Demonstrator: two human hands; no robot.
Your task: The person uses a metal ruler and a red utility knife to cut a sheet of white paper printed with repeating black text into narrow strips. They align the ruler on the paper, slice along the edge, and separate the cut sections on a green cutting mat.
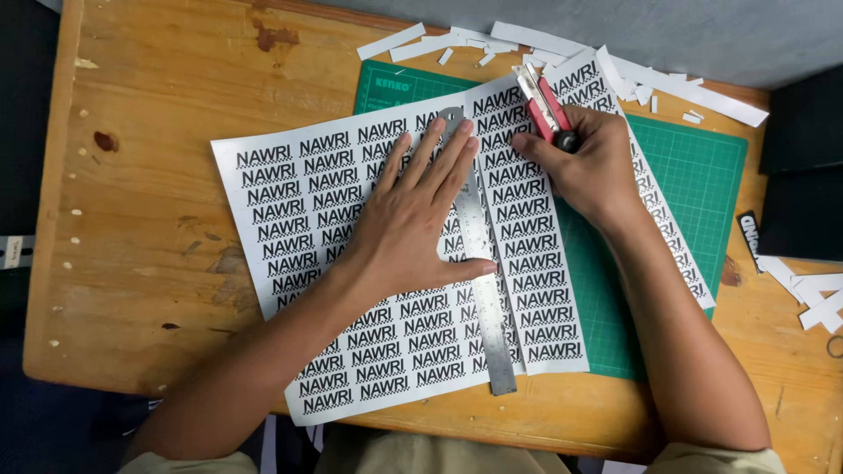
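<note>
While left hand (413, 219) flat pins ruler (479, 254), right hand (584, 167) grips cutter (544, 110) beside it.

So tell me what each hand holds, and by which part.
Right hand grips a red utility knife around its lower handle. Left hand holds nothing; it presses flat on the steel ruler and printed sheet.

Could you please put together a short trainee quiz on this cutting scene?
1. True or false: the left hand lies flat on the metal ruler and the printed sheet.
2. What does the right hand hold: A scissors, B a red utility knife, C a pen?
3. What lies under the sheet on the wooden table?

Key
1. True.
2. B.
3. A green cutting mat; white paper offcuts lie past its far edge.
</note>
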